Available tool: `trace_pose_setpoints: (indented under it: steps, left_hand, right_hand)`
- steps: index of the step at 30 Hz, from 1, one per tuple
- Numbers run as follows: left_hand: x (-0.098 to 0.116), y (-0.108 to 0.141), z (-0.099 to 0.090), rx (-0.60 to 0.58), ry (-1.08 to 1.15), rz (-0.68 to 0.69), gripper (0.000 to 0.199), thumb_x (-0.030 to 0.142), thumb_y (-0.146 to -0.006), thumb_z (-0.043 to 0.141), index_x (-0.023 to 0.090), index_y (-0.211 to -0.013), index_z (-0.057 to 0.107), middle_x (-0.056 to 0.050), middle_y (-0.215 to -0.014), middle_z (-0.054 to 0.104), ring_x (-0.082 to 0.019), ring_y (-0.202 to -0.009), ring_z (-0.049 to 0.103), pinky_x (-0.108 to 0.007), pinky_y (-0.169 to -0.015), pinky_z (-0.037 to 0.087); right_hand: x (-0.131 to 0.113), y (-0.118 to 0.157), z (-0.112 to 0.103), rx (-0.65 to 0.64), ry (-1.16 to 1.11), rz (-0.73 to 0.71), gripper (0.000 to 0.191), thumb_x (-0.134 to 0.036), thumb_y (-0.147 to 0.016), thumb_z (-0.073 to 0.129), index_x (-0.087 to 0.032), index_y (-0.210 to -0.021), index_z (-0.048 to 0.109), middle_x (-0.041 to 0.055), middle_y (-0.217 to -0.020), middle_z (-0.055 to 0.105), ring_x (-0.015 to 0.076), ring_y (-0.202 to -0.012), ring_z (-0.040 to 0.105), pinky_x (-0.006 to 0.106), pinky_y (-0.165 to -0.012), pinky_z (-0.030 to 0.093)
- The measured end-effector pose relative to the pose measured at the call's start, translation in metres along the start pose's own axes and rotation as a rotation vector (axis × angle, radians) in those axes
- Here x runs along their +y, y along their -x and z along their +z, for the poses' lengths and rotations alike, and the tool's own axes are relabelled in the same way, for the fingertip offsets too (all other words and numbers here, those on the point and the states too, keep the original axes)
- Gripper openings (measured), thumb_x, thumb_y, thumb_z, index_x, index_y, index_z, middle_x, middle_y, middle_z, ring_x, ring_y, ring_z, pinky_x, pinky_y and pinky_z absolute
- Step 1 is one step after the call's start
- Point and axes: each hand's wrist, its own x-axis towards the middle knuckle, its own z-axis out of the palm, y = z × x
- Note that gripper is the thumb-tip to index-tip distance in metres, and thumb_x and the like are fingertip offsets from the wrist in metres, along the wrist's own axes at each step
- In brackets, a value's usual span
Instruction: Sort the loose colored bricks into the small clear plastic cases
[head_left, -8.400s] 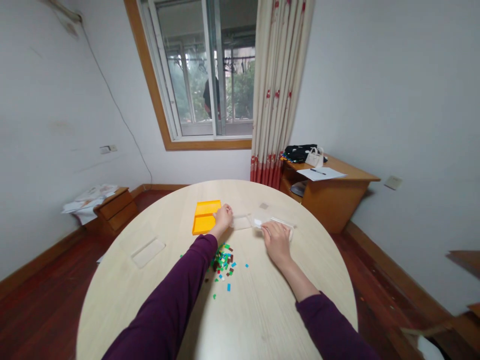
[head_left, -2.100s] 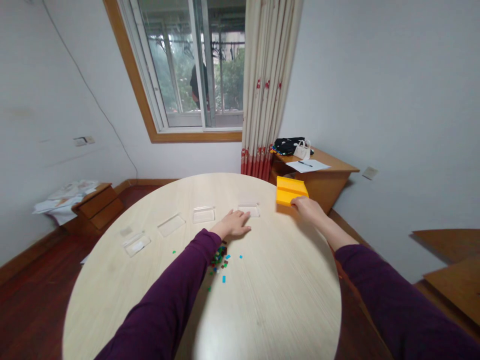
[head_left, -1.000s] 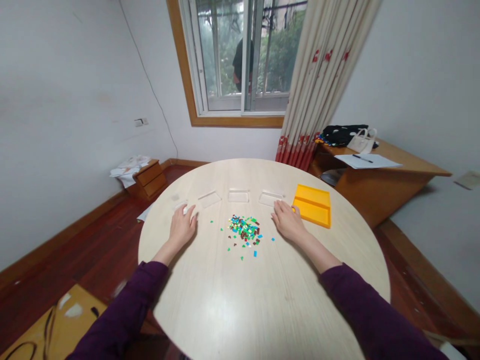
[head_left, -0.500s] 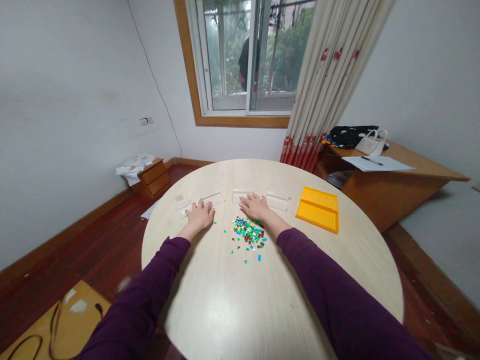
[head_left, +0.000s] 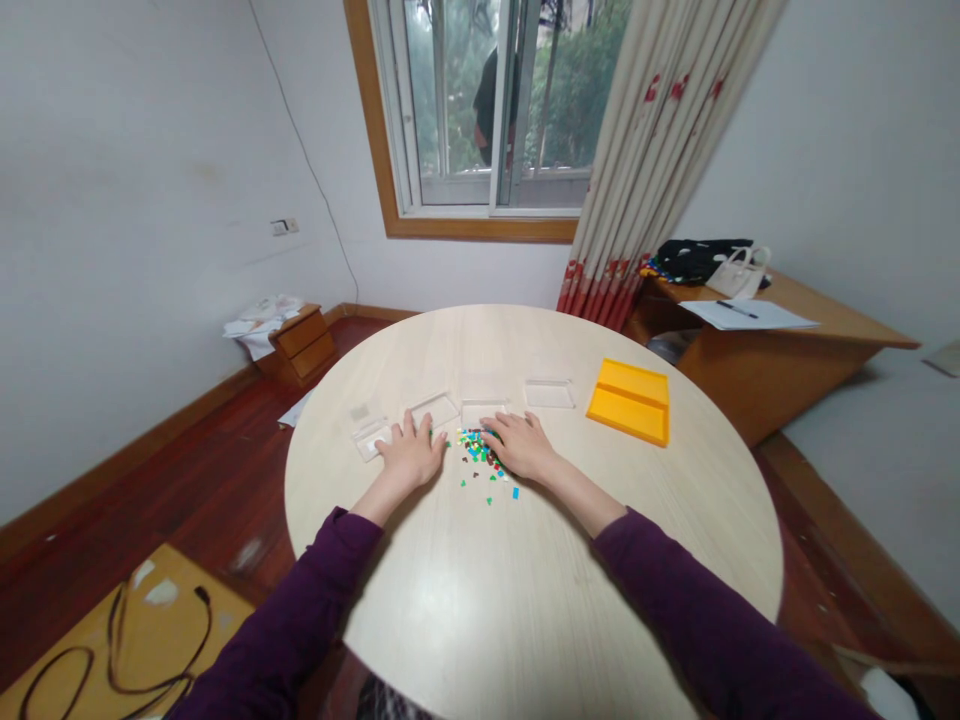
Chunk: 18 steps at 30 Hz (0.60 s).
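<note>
A pile of small coloured pieces, green, blue, brown, red and yellow, lies at the middle of the round table. On the left of the pile, my left hand rests low with its fingers spread, close to a clear plastic box and a second clear tray. My right hand lies over the pile's right edge, fingers apart, and hides part of it. Just beyond it sit a clear tray and another clear tray. Neither hand appears to hold anything.
A yellow two-part tray stands on the table's right side. Behind it is a wooden desk with paper, a pen and a white bag. A small drawer cabinet stands by the left wall; a cable lies on a board at lower left.
My left hand has shifted slightly right and nearer. My right hand has come down from the clear tray onto the right side of the pile. The view has tilted a little.
</note>
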Motion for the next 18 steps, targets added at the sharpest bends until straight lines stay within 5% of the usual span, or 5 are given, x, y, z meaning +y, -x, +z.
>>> trace_pose_setpoints:
  steps: [5,10,14,18]
  left_hand:
    - [0.002,0.002,0.003,0.021,0.039,-0.006,0.064,0.052,-0.091,0.02,0.022,-0.147,0.031,-0.015,-0.156,0.02,-0.041,-0.136,0.029,-0.07,-0.097,0.029]
    - [-0.003,-0.006,0.005,0.064,0.054,-0.023,0.063,0.051,-0.092,0.023,0.021,-0.146,0.032,-0.016,-0.155,0.023,-0.042,-0.134,0.031,-0.07,-0.096,0.03]
    - [-0.005,-0.008,0.006,0.069,0.06,-0.036,0.064,0.052,-0.092,0.022,0.021,-0.147,0.031,-0.016,-0.155,0.022,-0.041,-0.136,0.03,-0.069,-0.097,0.03]
    - [-0.005,-0.004,0.008,0.068,0.07,-0.022,0.064,0.052,-0.092,0.022,0.019,-0.146,0.032,-0.017,-0.155,0.022,-0.042,-0.136,0.03,-0.07,-0.097,0.03]
  right_hand:
    - [0.005,-0.001,-0.004,0.038,-0.009,0.038,0.052,-0.047,-0.098,0.021,-0.027,-0.142,0.041,0.008,-0.15,0.037,0.028,-0.139,0.03,0.053,-0.111,0.019]
    - [0.045,-0.012,-0.013,0.187,0.051,0.22,0.054,-0.036,-0.098,0.018,-0.015,-0.146,0.033,0.0132,-0.153,0.03,0.0263,-0.141,0.026,0.049,-0.112,0.019]
    - [0.069,-0.006,-0.014,0.123,0.087,0.338,0.053,-0.035,-0.097,0.024,-0.011,-0.142,0.038,0.0185,-0.142,0.047,0.0311,-0.129,0.042,0.052,-0.105,0.027]
    - [0.062,0.01,-0.013,0.1,0.085,0.322,0.055,-0.037,-0.097,0.025,-0.01,-0.142,0.037,0.0199,-0.137,0.051,0.032,-0.121,0.049,0.05,-0.1,0.032]
